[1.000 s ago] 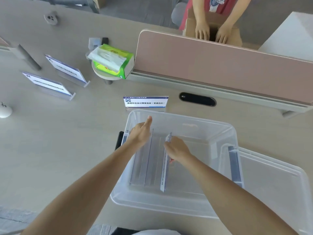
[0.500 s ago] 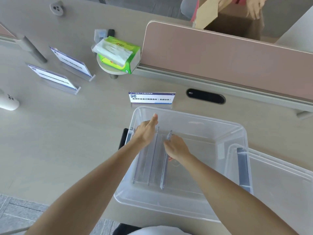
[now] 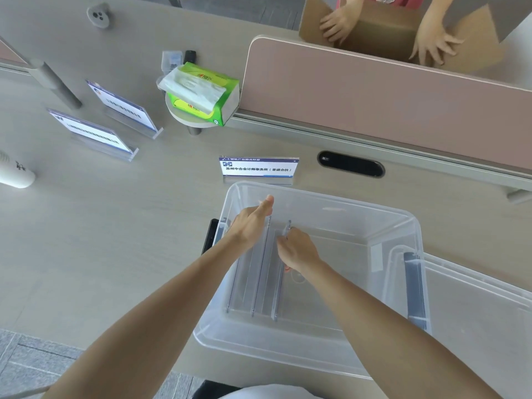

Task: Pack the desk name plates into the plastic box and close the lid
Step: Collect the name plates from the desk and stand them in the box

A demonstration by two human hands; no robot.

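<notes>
Green tissue pack (image 3: 201, 92) on round stand, far beyond fingers, left. Pink divider panel (image 3: 388, 102) beyond fingers. Cardboard box (image 3: 383, 33) behind panel. Black cable grommet (image 3: 351, 164) beyond, right.

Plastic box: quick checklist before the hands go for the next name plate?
1. Plates already in the plastic box stand on edge in a row at its left side: ok.
2. Right hand has let go of the rightmost packed plate: not ok, fingers are on its top edge.
3. Left hand is free: cannot tell; it rests against the leftmost plates.
4. Room for more plates: ok, the right part of the box is bare.
5. Plates left outside: not ok, one stands behind the box, two at far left.
6. Lid within reach: ok, it lies beside the box on the right.
</notes>
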